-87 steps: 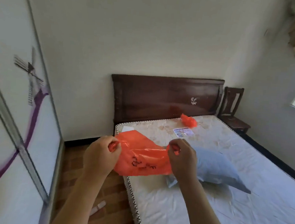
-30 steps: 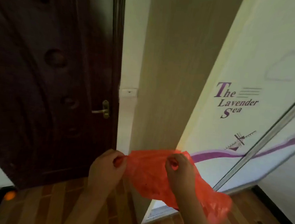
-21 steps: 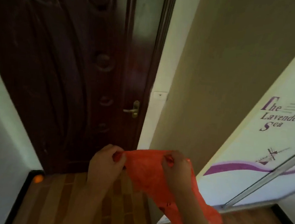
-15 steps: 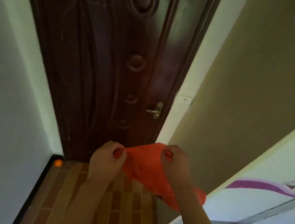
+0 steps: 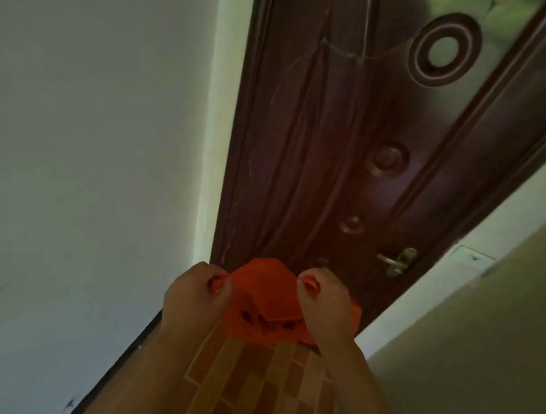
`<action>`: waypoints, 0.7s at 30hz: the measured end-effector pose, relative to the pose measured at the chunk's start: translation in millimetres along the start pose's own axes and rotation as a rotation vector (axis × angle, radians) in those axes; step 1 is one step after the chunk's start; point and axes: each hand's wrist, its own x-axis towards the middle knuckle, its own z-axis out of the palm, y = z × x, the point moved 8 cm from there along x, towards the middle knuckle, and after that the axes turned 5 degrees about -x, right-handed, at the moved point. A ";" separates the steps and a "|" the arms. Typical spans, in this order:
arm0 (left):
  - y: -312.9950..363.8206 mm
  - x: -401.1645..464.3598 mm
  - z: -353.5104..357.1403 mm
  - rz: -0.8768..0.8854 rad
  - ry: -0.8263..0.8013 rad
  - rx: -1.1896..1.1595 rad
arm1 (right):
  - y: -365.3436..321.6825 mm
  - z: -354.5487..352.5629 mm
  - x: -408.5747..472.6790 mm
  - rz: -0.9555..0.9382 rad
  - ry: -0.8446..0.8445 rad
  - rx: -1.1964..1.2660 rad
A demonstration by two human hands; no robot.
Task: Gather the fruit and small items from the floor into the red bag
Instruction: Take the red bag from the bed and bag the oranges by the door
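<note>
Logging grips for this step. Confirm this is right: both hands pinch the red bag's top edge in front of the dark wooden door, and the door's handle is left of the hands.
One detail is wrong. The head view shows the door handle to the right of the hands, not left. The rest holds: the left hand and right hand pinch the red bag before the dark wooden door.

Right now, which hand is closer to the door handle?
Right. The right hand grips the red bag just below-left of the door handle; the left hand holds the bag's other edge, farther left.
</note>
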 end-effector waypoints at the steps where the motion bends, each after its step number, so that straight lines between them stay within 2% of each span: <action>1: -6.4 6.3 -1.8 -0.013 0.017 0.002 | -0.8 9.1 8.9 -0.008 -0.013 0.007; 9: -54.5 66.5 24.4 -0.111 0.061 0.097 | 25.9 88.7 85.5 -0.024 -0.096 0.101; 21: -95.9 158.9 90.7 -0.187 -0.012 0.316 | 106.6 188.8 182.9 0.086 -0.200 0.207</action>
